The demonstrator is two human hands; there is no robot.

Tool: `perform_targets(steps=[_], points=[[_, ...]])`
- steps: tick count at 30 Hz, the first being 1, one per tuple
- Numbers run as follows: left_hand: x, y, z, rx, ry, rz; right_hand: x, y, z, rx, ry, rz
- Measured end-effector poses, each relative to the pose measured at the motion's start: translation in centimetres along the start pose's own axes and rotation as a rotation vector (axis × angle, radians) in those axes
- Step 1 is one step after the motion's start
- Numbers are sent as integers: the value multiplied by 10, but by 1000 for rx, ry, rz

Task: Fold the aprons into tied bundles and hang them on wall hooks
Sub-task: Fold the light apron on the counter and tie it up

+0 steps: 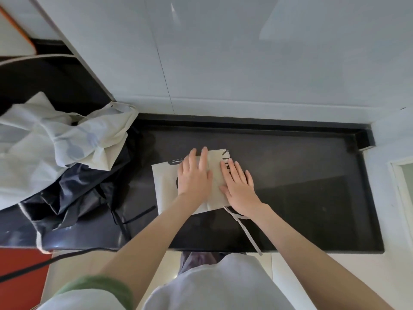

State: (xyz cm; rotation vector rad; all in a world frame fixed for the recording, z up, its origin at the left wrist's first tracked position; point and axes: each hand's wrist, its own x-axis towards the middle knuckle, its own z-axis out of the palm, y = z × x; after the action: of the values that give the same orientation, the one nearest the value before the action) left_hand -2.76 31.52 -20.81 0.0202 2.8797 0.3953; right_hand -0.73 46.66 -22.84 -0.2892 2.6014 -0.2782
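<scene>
A cream apron (166, 186) with black lettering lies folded into a small rectangle on the black counter (301, 198). My left hand (195, 173) presses flat on its middle, fingers straight and spread. My right hand (240, 189) lies flat on the apron's right edge. A cream tie strap (248, 231) trails from under my right wrist toward the counter's front edge.
A heap of unfolded aprons sits at the left: a pale patterned one (55, 144) over a dark navy one (73, 198) with a thin dark strap. A grey tiled wall (245, 59) rises behind the counter. A black cable (44, 262) runs at lower left.
</scene>
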Motion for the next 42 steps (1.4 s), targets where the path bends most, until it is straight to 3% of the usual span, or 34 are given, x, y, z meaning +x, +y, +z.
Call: perform_targets(steps=[3,10,15,20,22,25,29,32,34,39,42], points=[[-2,-18,11,114,-126,184,2,0,0,-42,-26,-46],[-3,-24,17,22,-292,135,0,4,-5,-78,-77,-87],[0,-22,23,74,-302,115,3,0,-7,-78,24,-60],[1,-19,25,138,-295,110,19,-4,-10,-153,-14,0],[2,-18,26,182,-288,96,17,-6,-9,-129,64,11],[5,-17,24,196,-277,115,14,-10,-8,76,169,51],[15,0,16,195,-191,112,15,-4,-29,624,45,355],[16,27,8,45,-116,87,11,11,-47,721,143,398],[16,43,5,-189,-88,17,7,20,-58,722,174,366],[14,59,-12,-877,-277,-297,-9,24,-72,766,96,212],[13,58,-17,-1086,-354,-383,-14,14,-68,930,57,102]])
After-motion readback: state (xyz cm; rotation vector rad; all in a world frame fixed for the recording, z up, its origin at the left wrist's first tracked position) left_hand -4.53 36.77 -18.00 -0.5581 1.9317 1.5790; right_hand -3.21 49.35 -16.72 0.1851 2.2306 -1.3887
